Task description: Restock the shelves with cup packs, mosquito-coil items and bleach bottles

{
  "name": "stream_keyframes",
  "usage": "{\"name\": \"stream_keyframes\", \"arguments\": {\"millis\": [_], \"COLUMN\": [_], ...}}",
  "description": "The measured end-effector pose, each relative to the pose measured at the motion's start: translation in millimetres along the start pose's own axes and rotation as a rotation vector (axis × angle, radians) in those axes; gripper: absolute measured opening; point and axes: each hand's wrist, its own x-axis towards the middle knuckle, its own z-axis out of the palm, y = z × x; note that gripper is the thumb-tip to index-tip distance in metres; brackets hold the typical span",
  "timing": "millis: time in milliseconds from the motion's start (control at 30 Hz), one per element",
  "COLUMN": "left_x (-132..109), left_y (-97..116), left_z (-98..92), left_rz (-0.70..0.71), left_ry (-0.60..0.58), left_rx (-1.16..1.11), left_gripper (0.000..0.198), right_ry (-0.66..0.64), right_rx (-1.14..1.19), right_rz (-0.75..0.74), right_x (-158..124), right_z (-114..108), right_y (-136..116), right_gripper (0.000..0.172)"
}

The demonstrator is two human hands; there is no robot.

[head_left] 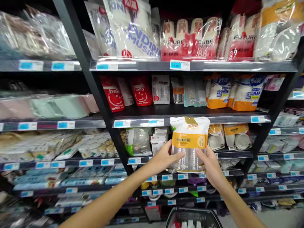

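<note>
Between my two hands is a pack of clear plastic cups (189, 142), white at the top with an orange band and a see-through lower part. It is upright, in front of the shelves. My left hand (167, 155) grips its left side, thumb across the front. On the other side my right hand (210, 163) holds it the same way, thumb on the clear part. The fingers behind the pack are hidden. Just behind it, small white boxes (158, 140) and orange-and-white packs (237, 137) stand on a shelf.
A dark basket (193, 212) with some items inside is at the bottom centre. Black shelf uprights (95, 85) divide the racks. Red hello packs (141, 91) and paper cup packs (249, 91) stand on the middle shelf (225, 118). Large cup bags (190, 39) fill the top.
</note>
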Motion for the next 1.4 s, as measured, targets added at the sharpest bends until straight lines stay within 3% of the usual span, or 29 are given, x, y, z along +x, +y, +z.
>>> {"name": "stream_keyframes", "arguments": {"millis": [300,400,533,700,867,967,1033,1100,1200,1400], "left_x": [28.6,49.0,86.5,137.2,194.6,234.8,262.4,287.9,317.3,344.8], "left_y": [75.0,93.8,103.4,101.1,91.5,81.6,72.9,63.8,52.5,39.3], "left_z": [-10.5,-22.4,-47.3,-91.1,-140.8,-166.2,-178.9,-187.2,-191.4,-186.1], "left_rz": [-0.247,-0.247,-0.253,-0.203,-0.176,-0.154,-0.141,-0.130,-0.109,-0.059], "left_ry": [0.044,0.094,0.167,0.229,0.262,0.240,0.231,0.234,0.207,0.120], "left_rx": [0.125,0.126,0.070,0.086,0.181,0.224,0.231,0.224,0.219,0.217], "left_gripper": [0.057,0.058,0.054,0.049,0.045,0.044,0.047,0.050,0.049,0.051], "right_ry": [-0.198,-0.235,-0.261,-0.197,-0.100,-0.130,-0.161,-0.178,-0.213,-0.135], "right_rx": [-0.408,-0.546,-0.712,-1.049,-1.743,-2.092,-2.205,-2.255,-2.284,-2.265], "right_rz": [-0.143,-0.169,-0.133,-0.212,-0.376,-0.438,-0.494,-0.525,-0.457,-0.313], "right_x": [57.6,89.6,135.1,187.7,238.3,268.6,287.4,304.4,326.3,355.4], "right_z": [-7.5,-1.4,17.5,37.7,43.8,53.3,63.2,73.6,85.2,85.3], "right_y": [-69.0,-91.1,-110.3,-120.4,-128.7,-127.0,-120.6,-111.1,-95.6,-81.3], "right_gripper": [0.053,0.046,0.038,0.048,0.037,0.039,0.039,0.037,0.034,0.033]}}
